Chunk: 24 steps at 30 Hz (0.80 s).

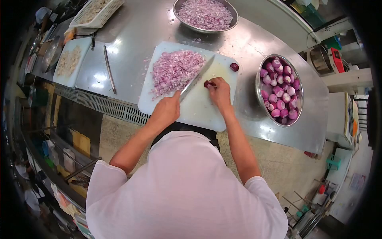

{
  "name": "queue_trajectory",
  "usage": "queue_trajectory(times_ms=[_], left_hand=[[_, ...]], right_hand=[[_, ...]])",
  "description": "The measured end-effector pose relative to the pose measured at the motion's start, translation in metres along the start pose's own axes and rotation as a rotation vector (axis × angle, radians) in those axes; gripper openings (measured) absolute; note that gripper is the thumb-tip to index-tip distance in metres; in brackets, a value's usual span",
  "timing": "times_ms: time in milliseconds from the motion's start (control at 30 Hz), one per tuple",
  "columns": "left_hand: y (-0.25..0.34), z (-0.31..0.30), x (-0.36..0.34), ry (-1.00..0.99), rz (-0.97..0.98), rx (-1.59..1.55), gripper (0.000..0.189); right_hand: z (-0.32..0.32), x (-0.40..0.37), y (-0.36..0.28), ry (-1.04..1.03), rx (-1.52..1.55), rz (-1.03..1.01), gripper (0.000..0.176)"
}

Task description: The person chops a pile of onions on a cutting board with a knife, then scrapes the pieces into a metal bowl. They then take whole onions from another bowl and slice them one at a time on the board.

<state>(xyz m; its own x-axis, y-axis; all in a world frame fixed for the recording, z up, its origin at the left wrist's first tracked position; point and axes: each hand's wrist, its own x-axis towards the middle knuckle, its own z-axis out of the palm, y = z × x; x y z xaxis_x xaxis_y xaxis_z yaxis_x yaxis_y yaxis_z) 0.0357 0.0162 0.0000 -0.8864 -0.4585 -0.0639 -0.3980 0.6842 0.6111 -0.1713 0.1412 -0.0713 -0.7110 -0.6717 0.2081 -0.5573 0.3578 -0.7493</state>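
My left hand is wrapped round the handle of a kitchen knife, whose blade points away across a white cutting board. A small red onion piece is pinched in the fingertips of my right hand, on the board just right of the blade. Left of the knife lies a heap of chopped red onion. Another dark red onion piece rests at the board's far right corner.
Peeled red onions fill a steel bowl at right; chopped onion fills another bowl at the back. On the steel table a steel rod, a second cutting board with pale pieces and a white basket sit leftward.
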Motion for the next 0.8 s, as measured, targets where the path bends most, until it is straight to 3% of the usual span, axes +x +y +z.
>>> queue_trajectory(times_ms=[267,800], left_hand=[[0.011,0.003,-0.009,-0.121,0.047,0.040,0.017],[0.006,0.002,-0.011,-0.167,0.074,0.110,0.016]], right_hand=[[0.010,-0.010,-0.019,0.054,-0.158,-0.075,0.010],[0.014,-0.020,-0.018,0.170,-0.106,-0.098,0.011]])
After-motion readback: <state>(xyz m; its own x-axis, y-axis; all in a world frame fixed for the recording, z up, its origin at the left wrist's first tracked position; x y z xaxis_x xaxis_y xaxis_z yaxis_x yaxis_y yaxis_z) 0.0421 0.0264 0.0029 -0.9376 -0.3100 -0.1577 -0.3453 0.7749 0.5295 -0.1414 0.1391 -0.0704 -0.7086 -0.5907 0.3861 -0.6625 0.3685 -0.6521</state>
